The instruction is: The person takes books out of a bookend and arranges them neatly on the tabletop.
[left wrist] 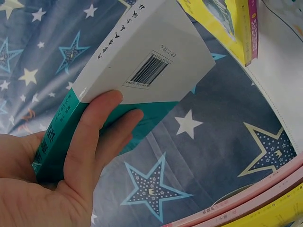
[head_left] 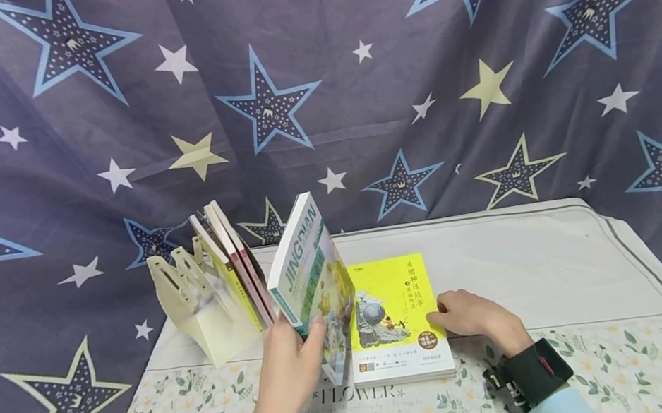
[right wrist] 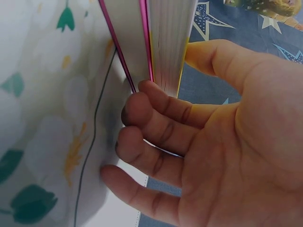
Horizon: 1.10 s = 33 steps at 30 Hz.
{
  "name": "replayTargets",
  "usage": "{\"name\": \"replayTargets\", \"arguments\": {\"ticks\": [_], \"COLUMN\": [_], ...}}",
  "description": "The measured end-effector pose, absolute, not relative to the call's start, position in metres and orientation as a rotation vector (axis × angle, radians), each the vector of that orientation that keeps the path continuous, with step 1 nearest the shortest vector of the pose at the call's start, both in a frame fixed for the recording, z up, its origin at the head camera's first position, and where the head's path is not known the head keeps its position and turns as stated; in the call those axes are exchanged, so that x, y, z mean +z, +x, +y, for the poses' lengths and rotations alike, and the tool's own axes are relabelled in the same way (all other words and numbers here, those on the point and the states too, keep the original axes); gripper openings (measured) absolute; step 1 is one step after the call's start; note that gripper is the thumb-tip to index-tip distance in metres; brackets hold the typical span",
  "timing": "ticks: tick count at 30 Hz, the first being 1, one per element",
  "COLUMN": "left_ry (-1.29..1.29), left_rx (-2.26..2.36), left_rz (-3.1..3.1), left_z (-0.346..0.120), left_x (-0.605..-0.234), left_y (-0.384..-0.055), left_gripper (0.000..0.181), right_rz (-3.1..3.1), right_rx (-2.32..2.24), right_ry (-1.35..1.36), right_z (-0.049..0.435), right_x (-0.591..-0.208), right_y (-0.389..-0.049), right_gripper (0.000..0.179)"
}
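Observation:
My left hand (head_left: 292, 358) grips a thick white and green paperback book (head_left: 325, 286), holding it tilted upright above the table. Its back cover (left wrist: 165, 56), white with a barcode, faces the left wrist camera, with fingers across the green lower part. To the right lies a yellow book (head_left: 392, 297) with a grey picture, on top of a small stack. At that book's right edge is my right hand (head_left: 472, 314). Its thumb rests on the yellow cover and its fingers curl at the page edges. Pink-edged covers (right wrist: 146, 38) show beneath the yellow book in the right wrist view.
Left of the held book stands a cream book rack (head_left: 211, 328) with several slim books (head_left: 234, 267) leaning in it. A white cloth (head_left: 505, 252) with a floral front band covers the table. Behind it hangs a dark star-patterned curtain (head_left: 357, 124).

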<state>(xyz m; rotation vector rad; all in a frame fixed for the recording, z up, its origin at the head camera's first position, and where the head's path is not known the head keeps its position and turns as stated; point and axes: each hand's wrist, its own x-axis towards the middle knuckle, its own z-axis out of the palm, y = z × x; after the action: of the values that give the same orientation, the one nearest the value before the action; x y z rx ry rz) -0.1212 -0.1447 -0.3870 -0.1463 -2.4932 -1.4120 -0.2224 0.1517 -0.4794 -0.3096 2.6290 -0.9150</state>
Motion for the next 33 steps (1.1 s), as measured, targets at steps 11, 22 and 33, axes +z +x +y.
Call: {"name": "replayTargets", "arguments": {"ticks": [11, 22, 33], "left_ry": [-0.182, -0.218, -0.262], "left_rx": [-1.437, -1.411, -1.429], "left_rz": [-2.513, -2.531, -2.532], "left_z": [-0.138, -0.136, -0.134], "left_x": [-0.388, -0.390, -0.388], "left_y": [-0.130, -0.131, -0.135], "left_gripper": [0.055, 0.057, 0.059], "right_rz": [2.617, 2.707, 2.805], "right_rx": [-0.925, -1.012, -1.237], "right_ry": [-0.317, -0.403, -0.701], "right_z": [0.156, 0.159, 0.139], "right_x": [-0.480, -0.474, -0.460], "right_y": [-0.224, -0.228, -0.237], "right_gripper": [0.018, 0.016, 0.007]}}
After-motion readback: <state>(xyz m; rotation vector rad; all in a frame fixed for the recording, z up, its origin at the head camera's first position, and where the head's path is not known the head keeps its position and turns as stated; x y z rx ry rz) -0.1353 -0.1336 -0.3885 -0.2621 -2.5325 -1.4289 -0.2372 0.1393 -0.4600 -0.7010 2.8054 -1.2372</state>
